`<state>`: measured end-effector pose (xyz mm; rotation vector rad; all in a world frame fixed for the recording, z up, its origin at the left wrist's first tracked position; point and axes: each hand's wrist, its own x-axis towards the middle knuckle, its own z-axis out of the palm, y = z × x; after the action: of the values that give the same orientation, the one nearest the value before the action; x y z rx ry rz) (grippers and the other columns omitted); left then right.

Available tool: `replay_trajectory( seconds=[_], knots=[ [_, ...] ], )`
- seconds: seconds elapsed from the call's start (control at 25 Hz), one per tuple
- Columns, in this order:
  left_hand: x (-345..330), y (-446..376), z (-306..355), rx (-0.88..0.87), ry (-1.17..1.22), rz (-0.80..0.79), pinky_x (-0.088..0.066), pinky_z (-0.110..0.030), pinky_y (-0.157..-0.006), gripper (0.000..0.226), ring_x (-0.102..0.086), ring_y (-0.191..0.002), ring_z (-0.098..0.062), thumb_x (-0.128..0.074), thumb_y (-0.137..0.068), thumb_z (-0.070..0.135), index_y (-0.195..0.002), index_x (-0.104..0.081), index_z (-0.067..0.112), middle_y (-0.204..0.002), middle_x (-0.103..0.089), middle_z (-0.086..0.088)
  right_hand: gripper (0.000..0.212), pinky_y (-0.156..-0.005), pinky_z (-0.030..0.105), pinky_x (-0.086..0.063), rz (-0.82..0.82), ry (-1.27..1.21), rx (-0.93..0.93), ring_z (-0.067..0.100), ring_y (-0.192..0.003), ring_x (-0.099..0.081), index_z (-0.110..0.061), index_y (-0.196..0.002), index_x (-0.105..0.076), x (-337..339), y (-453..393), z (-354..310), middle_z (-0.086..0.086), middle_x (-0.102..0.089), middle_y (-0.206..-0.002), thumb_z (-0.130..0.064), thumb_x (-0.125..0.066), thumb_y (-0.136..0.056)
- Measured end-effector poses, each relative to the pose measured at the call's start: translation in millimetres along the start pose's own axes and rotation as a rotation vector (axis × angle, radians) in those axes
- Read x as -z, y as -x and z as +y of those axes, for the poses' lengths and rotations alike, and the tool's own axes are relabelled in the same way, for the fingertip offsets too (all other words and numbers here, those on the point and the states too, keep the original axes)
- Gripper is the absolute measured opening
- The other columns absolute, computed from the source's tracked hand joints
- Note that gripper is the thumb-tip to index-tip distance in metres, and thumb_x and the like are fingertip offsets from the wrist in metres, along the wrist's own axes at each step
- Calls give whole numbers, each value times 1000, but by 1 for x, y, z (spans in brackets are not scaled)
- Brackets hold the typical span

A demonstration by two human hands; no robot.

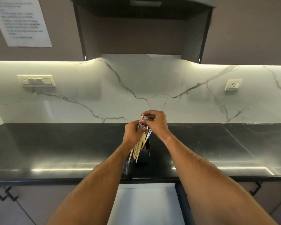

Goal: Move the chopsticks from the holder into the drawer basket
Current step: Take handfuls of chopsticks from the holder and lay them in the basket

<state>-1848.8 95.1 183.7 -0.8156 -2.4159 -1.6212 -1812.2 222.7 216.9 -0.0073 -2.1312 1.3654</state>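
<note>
A dark holder (144, 155) stands on the black counter (55, 151). Several pale wooden chopsticks (139, 147) with patterned tops hang in a bundle just left of and in front of the holder, their tips out of it. My left hand (132, 133) is closed around the bundle's upper part. A few more chopsticks still stand in the holder, and my right hand (156, 123) grips patterned tops above it. Below the counter edge, a pale open drawer (146, 203) shows between my forearms; no basket can be made out in it.
A marble backsplash (152, 88) rises behind the counter, with sockets at left (36, 80) and right (233, 84). A range hood (143, 21) hangs overhead. Cabinet handles (5, 193) sit below the counter at left and right.
</note>
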Motion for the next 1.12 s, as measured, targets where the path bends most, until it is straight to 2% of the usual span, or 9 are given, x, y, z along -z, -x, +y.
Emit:
replay_trajectory(
  seconds=[0.12, 0.28, 0.4, 0.52, 0.76, 0.84, 0.96, 1.04, 1.12],
  knots=[
    [5, 21, 7, 8, 26, -23, -58, -28, -86, 13, -73, -85, -15, -64, -94, 2, -106, -70, 4, -92, -75, -7, 38, -85, 19, -58, -73, 73, 54, 6, -89, -70, -15, -118, -75, 3, 21, -9, 0, -76, -103, 1, -78, -84],
    [11, 40, 17, 37, 171, -23, -61, -31, -86, 46, -74, -91, -16, -69, -91, 0, -132, -49, 7, -106, -73, -10, 25, -74, 12, -55, -90, 87, 101, 1, -87, -72, -16, -102, -79, 10, 40, -21, -9, -76, -92, 1, -78, -83],
    [17, 50, 19, 7, 205, -69, -60, -22, -75, 51, -75, -84, -13, -70, -90, -1, -131, -43, 10, -99, -74, -8, 22, -72, 12, -55, -117, 117, 91, 2, -84, -73, -16, -95, -80, 15, 53, -27, -10, -76, -87, 0, -81, -80],
    [18, 57, 23, -27, 150, -89, -59, -19, -70, 51, -75, -81, -14, -69, -88, -4, -130, -43, 10, -95, -73, -8, 23, -74, 13, -56, -120, 103, 69, 2, -86, -74, -15, -97, -80, 16, 66, -30, -9, -76, -90, 0, -81, -80],
    [19, 65, 30, 0, 157, -131, -61, -29, -80, 56, -74, -89, -22, -69, -89, -5, -133, -38, 8, -103, -71, -17, 25, -68, 12, -56, -48, 125, 31, -2, -84, -72, -17, -95, -80, 11, 76, -29, -10, -75, -88, 0, -84, -77],
    [20, 69, 27, 81, 188, -221, -60, -36, -89, 51, -73, -97, -26, -71, -89, 0, -132, -43, 6, -108, -70, -19, 24, -66, 13, -57, -41, 147, 14, -2, -82, -72, -18, -92, -80, 12, 77, -23, -10, -75, -86, 0, -84, -76],
    [21, 80, 13, 154, 168, -494, -56, -43, -97, 24, -71, -102, -34, -66, -95, 5, -117, -62, -3, -108, -71, -24, 22, -64, 8, -54, -38, 173, -13, -5, -79, -71, -15, -93, -80, 19, 80, -13, -14, -73, -82, -3, -85, -76],
    [16, 87, 4, 224, 164, -536, -58, -44, -94, 17, -73, -97, -35, -60, -97, 1, -111, -65, -8, -102, -72, -26, 23, -66, 9, -54, -64, 194, -30, -5, -79, -71, -14, -98, -79, 23, 86, -4, -15, -72, -83, -5, -85, -77],
    [8, 93, -1, 291, 139, -510, -61, -43, -88, 14, -74, -92, -34, -59, -97, -2, -108, -65, -8, -101, -72, -26, 30, -73, 17, -60, -100, 243, -58, 2, -85, -72, -13, -110, -75, 22, 96, 5, -8, -73, -94, -7, -82, -81]
  ],
)
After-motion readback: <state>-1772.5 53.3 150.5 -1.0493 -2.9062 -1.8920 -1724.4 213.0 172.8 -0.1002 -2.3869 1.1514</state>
